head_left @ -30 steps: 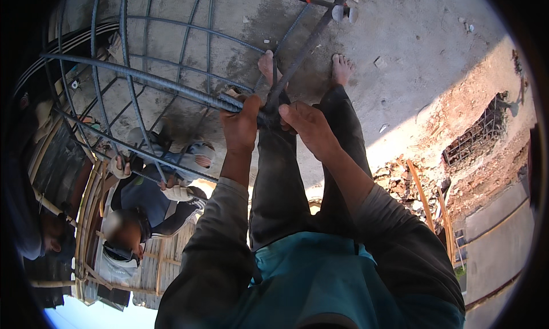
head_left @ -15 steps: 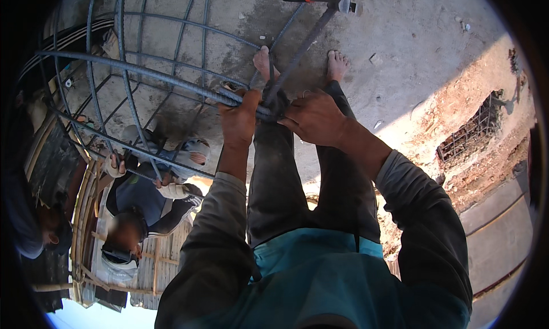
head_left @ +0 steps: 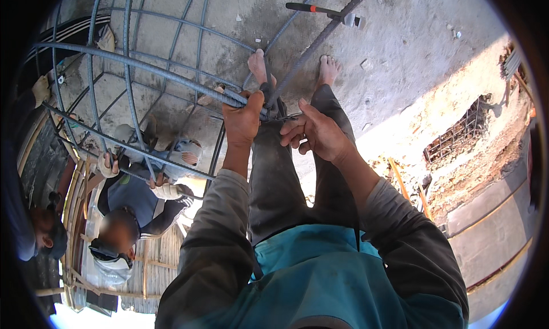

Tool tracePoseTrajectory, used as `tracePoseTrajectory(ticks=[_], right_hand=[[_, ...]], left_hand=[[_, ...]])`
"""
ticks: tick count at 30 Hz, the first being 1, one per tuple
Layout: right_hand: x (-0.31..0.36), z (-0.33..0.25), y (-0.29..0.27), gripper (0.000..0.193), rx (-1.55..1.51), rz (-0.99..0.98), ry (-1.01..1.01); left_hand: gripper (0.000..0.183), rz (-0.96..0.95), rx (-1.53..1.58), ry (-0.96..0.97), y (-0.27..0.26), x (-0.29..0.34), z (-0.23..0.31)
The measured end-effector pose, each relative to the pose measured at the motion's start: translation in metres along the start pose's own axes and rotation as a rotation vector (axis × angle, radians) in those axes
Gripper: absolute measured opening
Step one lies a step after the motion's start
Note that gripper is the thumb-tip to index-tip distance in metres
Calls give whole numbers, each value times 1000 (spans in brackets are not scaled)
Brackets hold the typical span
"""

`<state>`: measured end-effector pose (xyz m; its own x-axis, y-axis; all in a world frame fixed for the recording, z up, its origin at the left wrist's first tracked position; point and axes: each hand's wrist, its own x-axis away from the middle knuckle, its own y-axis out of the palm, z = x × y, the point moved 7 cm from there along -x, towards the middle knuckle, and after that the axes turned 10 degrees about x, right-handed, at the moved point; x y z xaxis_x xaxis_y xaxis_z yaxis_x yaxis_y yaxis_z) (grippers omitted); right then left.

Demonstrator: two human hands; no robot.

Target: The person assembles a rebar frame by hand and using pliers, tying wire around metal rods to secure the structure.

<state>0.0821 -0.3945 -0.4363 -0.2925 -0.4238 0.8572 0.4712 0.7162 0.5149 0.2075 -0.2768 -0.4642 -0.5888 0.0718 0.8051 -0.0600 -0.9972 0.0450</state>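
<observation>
head view: the left hand (head_left: 243, 120) wraps the thick ribbed bar (head_left: 166, 73) near its end, above the knees; the right hand (head_left: 317, 131), fingers loosely spread, sits just beside. a firm left grip should steady things (a co-worker's gloved hand (head_left: 166, 190) holds another bar); a tool (head_left: 313, 8) overlaps the diagonal bar (head_left: 309, 53).

Both our arms reach forward from the lower edge of the view, and the hands are near to each other without touching. Our left hand (head_left: 243, 120) is closed in a grip, its wrist (head_left: 237, 151) almost straight with the arm. Our right hand (head_left: 320, 133) is loosely opened: the thumb (head_left: 307, 108) stands apart, and the fingers (head_left: 292, 135) are half bent toward the left side. The right forearm (head_left: 361, 177) slants inward. Both our feet (head_left: 329, 71) are bare.
</observation>
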Motion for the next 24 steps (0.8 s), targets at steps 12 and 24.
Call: tracePoseTrajectory(ticks=[12,24], right_hand=[[-23,-8,15,23,244,-184,-320],[-2,-95,-32,26,1173,251,-705]], left_hand=[[23,-2,-61,22,-2,-1,1],[23,39,-95,18,-6,1,1]])
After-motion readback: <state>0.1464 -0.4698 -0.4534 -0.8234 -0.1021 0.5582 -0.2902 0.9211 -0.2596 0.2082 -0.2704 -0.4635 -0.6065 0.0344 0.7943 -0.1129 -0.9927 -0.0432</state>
